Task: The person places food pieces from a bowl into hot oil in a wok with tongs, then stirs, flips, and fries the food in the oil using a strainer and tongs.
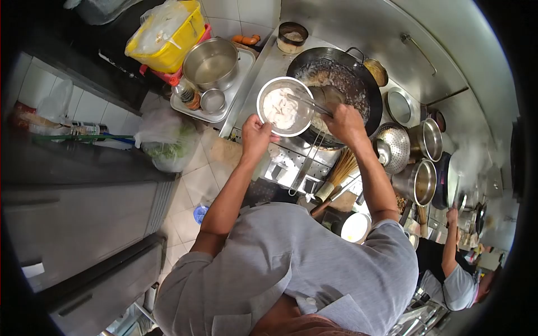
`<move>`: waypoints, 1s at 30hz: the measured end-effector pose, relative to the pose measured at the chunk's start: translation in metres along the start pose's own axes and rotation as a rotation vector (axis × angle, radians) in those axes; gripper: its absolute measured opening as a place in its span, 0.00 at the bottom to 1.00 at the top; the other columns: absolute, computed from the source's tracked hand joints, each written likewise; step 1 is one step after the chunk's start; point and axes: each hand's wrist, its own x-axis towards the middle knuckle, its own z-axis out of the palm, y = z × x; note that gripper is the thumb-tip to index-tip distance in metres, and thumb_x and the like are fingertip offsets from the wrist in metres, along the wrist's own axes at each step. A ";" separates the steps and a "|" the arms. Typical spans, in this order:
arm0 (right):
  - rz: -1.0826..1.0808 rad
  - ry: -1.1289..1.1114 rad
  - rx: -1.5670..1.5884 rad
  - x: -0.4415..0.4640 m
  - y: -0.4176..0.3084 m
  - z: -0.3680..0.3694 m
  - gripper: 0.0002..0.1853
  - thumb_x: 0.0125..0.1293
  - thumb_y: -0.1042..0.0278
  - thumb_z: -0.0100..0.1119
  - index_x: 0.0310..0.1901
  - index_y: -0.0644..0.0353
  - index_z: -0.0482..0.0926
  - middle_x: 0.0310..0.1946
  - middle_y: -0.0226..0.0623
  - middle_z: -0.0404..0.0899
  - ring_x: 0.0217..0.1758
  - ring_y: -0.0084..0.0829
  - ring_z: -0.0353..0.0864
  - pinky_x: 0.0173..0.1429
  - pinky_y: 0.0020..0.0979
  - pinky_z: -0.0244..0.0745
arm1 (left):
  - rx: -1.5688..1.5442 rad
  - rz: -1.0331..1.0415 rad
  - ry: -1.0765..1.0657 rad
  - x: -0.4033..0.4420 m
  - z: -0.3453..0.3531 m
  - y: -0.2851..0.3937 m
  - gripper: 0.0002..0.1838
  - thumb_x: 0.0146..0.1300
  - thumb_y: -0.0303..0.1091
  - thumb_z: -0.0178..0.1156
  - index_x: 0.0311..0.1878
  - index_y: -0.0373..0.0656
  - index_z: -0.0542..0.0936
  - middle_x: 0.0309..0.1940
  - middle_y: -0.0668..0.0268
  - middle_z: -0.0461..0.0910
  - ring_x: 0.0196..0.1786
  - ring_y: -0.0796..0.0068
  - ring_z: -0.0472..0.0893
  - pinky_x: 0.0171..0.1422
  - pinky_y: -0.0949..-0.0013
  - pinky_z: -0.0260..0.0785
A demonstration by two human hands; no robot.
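My left hand [258,136] grips the rim of a white-edged metal bowl [304,124], which holds pale, wet slices [279,107]. In my right hand [346,122] is a long, slim, dark utensil [310,103]; its tip reaches into the pale slices, and I cannot tell whether it is tongs or chopsticks. Behind the bowl and my right hand sits a large black wok [374,101] with dark, bubbling liquid [336,73]. The bowl overlaps the wok's left side in view. A wire-handled strainer [306,173] extends from the wok's near edge.
On the left, a tray [228,115] bears a steel pot [211,63], a small metal cup [213,101] and a sauce bottle [185,92]. To the right are a perforated ladle [394,148], steel pots [417,182] and a bamboo brush [338,172]. Another person [451,274] works at far right.
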 end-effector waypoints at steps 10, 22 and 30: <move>-0.046 0.120 0.083 -0.018 0.003 -0.006 0.14 0.59 0.69 0.66 0.47 0.60 0.85 0.38 0.48 0.85 0.40 0.49 0.84 0.46 0.42 0.78 | -0.028 0.016 -0.006 0.002 0.009 0.002 0.04 0.63 0.17 0.53 0.35 0.31 0.68 0.30 0.56 0.76 0.26 0.67 0.85 0.26 0.71 0.84; -0.011 0.262 0.212 -0.038 0.021 -0.045 0.14 0.60 0.64 0.66 0.46 0.60 0.85 0.37 0.47 0.84 0.38 0.49 0.84 0.43 0.42 0.77 | -0.074 0.016 -0.063 0.015 0.045 0.010 0.03 0.63 0.19 0.53 0.36 0.32 0.69 0.32 0.57 0.77 0.27 0.68 0.85 0.27 0.72 0.83; 0.075 0.445 0.276 -0.032 0.041 -0.057 0.15 0.61 0.64 0.66 0.47 0.61 0.85 0.35 0.49 0.84 0.37 0.48 0.85 0.43 0.41 0.77 | -0.047 -0.026 -0.083 0.022 0.051 -0.002 0.03 0.63 0.18 0.53 0.37 0.31 0.70 0.32 0.56 0.76 0.27 0.66 0.85 0.27 0.71 0.84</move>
